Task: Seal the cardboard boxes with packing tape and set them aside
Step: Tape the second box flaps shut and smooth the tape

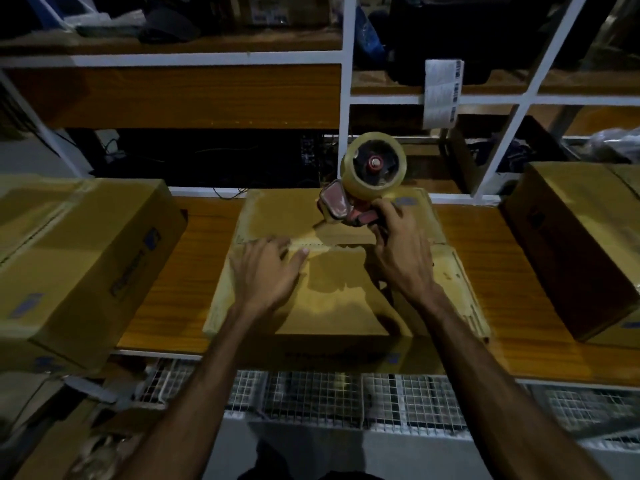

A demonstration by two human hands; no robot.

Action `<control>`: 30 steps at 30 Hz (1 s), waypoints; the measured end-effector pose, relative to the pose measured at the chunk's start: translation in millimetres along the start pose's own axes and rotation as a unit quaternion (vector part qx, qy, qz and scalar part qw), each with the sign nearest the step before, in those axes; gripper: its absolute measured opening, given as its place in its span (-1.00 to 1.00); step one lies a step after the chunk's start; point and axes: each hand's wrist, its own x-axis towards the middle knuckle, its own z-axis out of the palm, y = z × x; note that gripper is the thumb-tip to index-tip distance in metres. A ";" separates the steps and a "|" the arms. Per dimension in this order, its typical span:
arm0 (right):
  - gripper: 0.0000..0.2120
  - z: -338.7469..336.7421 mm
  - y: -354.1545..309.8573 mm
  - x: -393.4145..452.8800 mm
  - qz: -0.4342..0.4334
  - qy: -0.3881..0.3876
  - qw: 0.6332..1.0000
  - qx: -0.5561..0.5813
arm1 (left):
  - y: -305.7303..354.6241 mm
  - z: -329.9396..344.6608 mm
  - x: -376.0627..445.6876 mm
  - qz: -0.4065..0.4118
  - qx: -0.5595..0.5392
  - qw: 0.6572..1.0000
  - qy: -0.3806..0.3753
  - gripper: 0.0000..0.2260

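Note:
A flat cardboard box (339, 306) lies in the middle of the wooden bench, its top flaps closed along a seam across the top. My left hand (268, 271) presses flat on the left part of that seam, fingers spread. My right hand (398, 251) grips the red handle of a tape dispenser (363, 181) that carries a roll of clear tape. The dispenser's front end touches the box top near the seam, with a strip of tape laid toward my left hand.
A large cardboard box (86, 258) stands on the left of the wooden bench (173, 282), another box (581, 244) on the right. White shelf frames (344, 98) rise behind. A wire mesh rack (329, 393) runs below the bench edge.

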 end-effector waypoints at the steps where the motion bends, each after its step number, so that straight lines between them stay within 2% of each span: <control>1: -0.62 5.9 -6.0 -1.5 -0.002 -0.001 1.000 0.000 | 7.4 -3.4 -2.7 -0.016 -0.106 0.994 0.015 -0.40; 2: -0.62 11.0 -12.2 -3.2 -0.008 0.000 1.000 0.000 | 15.8 -8.1 -5.4 -0.036 -0.220 0.975 0.018 -0.44; 4: -0.63 18.9 -26.6 -5.8 -0.016 0.009 1.000 0.005 | 30.2 -18.3 -7.5 -0.074 -0.408 0.910 -0.009 -0.50; 6: -0.63 26.0 -41.7 -6.4 -0.010 0.017 1.000 0.013 | 36.3 -29.6 -5.8 -0.118 -0.508 0.852 -0.053 -0.45; 8: -0.63 32.8 -56.5 -6.4 -0.005 0.027 0.999 0.023 | 31.5 -36.4 -1.5 -0.156 -0.562 0.807 -0.090 -0.38; 10: -0.63 39.4 -69.2 -5.6 -0.004 0.036 0.999 0.035 | 21.0 -40.4 6.2 -0.180 -0.592 0.778 -0.112 -0.37; 12: -0.63 46.9 -81.9 -5.9 0.005 0.052 0.997 0.051 | 9.9 -44.4 14.2 -0.183 -0.607 0.764 -0.122 -0.43; 16: -0.64 61.7 -103.1 -8.7 0.026 0.080 0.994 0.071 | -7.6 -53.0 24.0 -0.174 -0.644 0.732 -0.139 -0.56; 24: -0.64 75.0 -121.7 -8.4 0.059 0.121 0.987 0.091 | -36.9 -65.4 23.5 -0.130 -0.695 0.668 -0.235 -0.67; 27: -0.63 77.2 -127.2 -8.9 0.069 0.139 0.983 0.100 | -46.7 -68.3 22.9 -0.125 -0.719 0.621 -0.286 -0.68; 30: -0.62 81.3 -133.2 -10.1 0.070 0.153 0.981 0.099 | -57.2 -72.0 21.5 -0.129 -0.749 0.552 -0.342 -0.69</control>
